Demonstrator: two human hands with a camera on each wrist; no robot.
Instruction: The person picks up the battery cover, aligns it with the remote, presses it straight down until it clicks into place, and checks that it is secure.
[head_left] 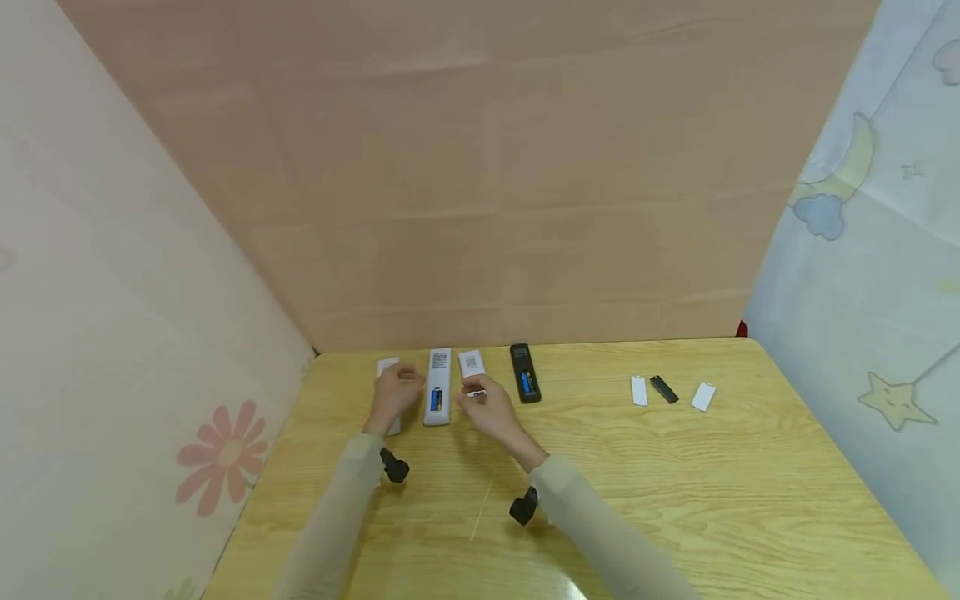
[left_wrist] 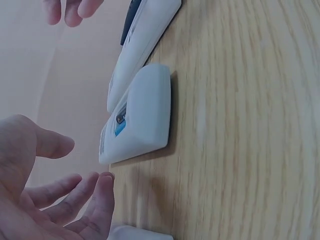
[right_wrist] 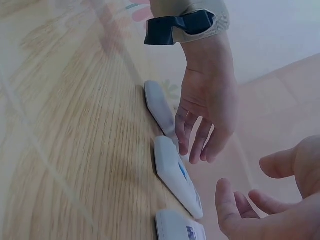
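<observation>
Four remote controls lie in a row on the wooden table. My left hand (head_left: 396, 393) hovers over the leftmost white remote (head_left: 387, 363), hiding its middle; its fingers are loosely bent and apart in the left wrist view. Right of it lies a longer pale remote (head_left: 438, 367) with a blue battery (head_left: 437, 398) in its uncovered compartment. My right hand (head_left: 491, 408) is over the lower part of a shorter white remote (head_left: 472, 362). Thumb and fingers stand apart in the right wrist view, with nothing between them. A black remote (head_left: 522, 360) holds blue batteries (head_left: 528, 382).
Farther right on the table (head_left: 675, 483) lie three small battery covers: a white one (head_left: 638, 390), a black one (head_left: 663, 388) and a wider white one (head_left: 703, 396). A tan backdrop (head_left: 487, 167) rises behind the table, with patterned cloth (head_left: 135, 292) at the sides.
</observation>
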